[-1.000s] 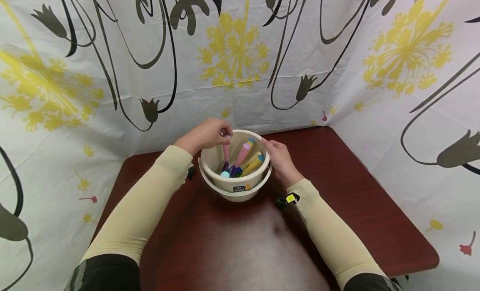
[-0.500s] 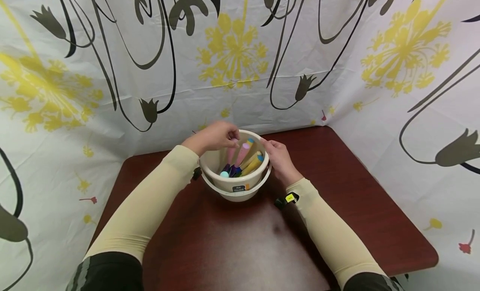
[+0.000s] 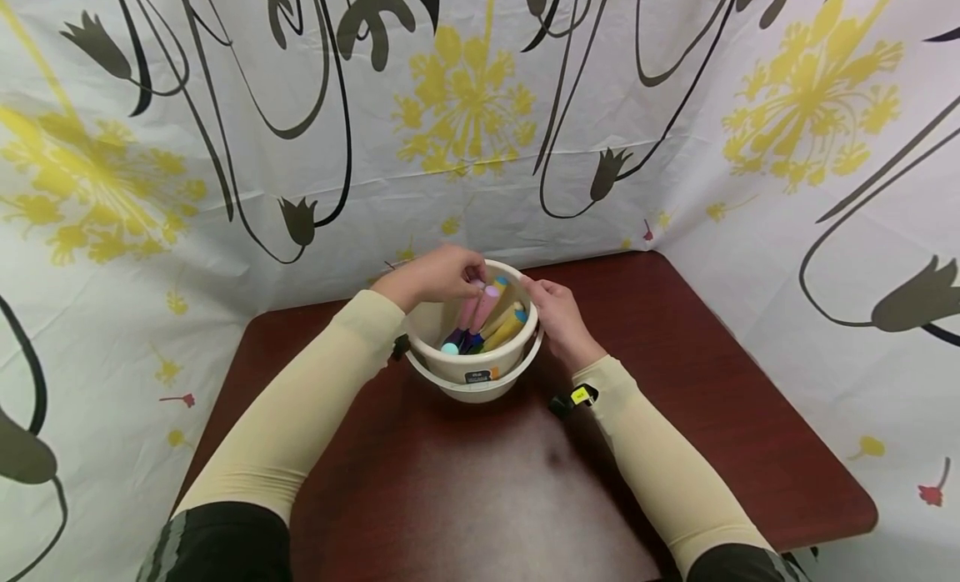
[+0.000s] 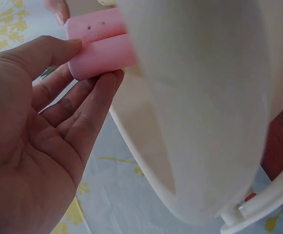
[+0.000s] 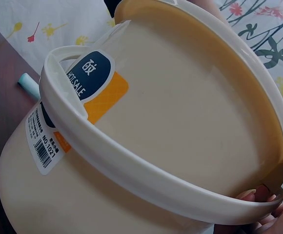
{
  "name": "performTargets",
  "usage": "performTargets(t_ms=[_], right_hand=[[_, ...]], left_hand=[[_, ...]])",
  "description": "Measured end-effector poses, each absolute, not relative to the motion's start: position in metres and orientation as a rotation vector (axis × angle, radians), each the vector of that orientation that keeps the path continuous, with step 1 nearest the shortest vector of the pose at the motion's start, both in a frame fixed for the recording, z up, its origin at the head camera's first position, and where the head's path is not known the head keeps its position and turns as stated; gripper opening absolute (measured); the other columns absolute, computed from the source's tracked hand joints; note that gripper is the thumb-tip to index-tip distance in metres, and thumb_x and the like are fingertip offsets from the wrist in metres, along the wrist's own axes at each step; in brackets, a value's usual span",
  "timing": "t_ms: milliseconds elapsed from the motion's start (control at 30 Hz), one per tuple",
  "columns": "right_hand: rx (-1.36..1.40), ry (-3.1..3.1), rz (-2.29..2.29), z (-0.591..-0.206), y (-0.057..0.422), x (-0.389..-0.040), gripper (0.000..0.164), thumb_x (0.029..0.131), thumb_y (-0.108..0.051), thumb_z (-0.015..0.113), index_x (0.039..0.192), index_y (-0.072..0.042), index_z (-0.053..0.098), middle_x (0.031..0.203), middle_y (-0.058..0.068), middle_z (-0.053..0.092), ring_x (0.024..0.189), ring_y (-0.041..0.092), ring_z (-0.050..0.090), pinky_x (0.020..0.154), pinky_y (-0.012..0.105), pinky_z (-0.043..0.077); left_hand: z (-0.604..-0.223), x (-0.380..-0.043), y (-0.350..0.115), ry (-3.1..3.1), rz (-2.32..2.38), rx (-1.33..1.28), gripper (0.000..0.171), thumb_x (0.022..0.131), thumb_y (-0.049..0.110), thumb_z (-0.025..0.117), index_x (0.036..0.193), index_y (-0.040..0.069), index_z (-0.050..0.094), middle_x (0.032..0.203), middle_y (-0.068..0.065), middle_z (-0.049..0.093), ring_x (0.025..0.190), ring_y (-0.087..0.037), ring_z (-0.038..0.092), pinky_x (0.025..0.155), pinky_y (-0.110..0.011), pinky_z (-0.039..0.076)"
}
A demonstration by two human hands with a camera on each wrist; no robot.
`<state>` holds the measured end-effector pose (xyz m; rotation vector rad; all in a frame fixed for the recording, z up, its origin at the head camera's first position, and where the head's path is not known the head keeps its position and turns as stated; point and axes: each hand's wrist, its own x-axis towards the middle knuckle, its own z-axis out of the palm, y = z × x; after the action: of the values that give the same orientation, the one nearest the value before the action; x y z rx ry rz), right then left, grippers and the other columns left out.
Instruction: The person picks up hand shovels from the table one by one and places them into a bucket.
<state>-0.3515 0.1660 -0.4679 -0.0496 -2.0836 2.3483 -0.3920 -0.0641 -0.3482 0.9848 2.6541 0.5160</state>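
Two cream buckets are nested: the inner bucket [image 3: 450,363] sits up inside the outer bucket [image 3: 474,395]. My left hand [image 3: 444,275] reaches over the inner bucket's left rim and pinches the end of a pink-handled tool [image 4: 102,56]. A second pink handle [image 3: 486,305] lies right alongside it; the tools' lower parts are dark purple, their heads hidden in the bucket. Several yellow handles with blue ends [image 3: 508,330] and a pale blue round end [image 3: 450,348] show beside them. My right hand [image 3: 558,317] grips the inner bucket's right rim, fingertips [image 5: 249,195] bent over its edge.
The buckets stand on a dark red-brown table [image 3: 480,482] near its back edge. A patterned white cloth [image 3: 480,207] hangs behind and on both sides. A label [image 5: 44,141] marks the outer bucket, and a pale blue rod end [image 5: 29,87] shows beyond it.
My left hand has moved right and slightly down with the pink-handled tool, bringing it against the other pink handle. My right hand stays on the rim.
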Motion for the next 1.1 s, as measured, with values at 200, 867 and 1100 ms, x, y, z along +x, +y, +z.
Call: performTargets(t_ms=[200,867,1100], right_hand=[[-0.04,-2.08,2.349,-0.468,0.166,-0.351,0.045,0.108,-0.046,0.072,0.093,-0.004,0.066,0.072,0.001,0.062,0.054,0.01,0.059,0.048,0.024,0.049],[-0.052,-2.089,2.339,-0.47,0.167,-0.353,0.046,0.108,-0.045,0.072,0.092,-0.002,0.065,0.074,0.002,0.063,0.055,0.01,0.059,0.049,0.025,0.05],[-0.054,-2.107,2.305,-0.468,0.164,-0.352,0.046,0.108,-0.046,0.072,0.096,-0.001,0.068,0.075,0.002,0.065,0.056,0.01,0.06,0.049,0.025,0.05]], left_hand=[[-0.348,-0.39,-0.066,2.637,0.554,0.966,0.02,0.108,0.018,0.07,0.126,0.011,0.077,0.125,-0.006,0.075,0.12,-0.023,0.069,0.105,-0.041,0.055],[-0.329,-0.369,-0.122,2.925,0.902,0.75,0.022,0.111,0.021,0.065,0.121,0.005,0.075,0.118,-0.015,0.075,0.112,-0.03,0.071,0.101,-0.049,0.055],[-0.339,-0.35,-0.168,2.998,1.05,0.628,0.018,0.111,0.023,0.068,0.115,0.007,0.076,0.111,-0.011,0.077,0.101,-0.029,0.07,0.089,-0.05,0.057]])
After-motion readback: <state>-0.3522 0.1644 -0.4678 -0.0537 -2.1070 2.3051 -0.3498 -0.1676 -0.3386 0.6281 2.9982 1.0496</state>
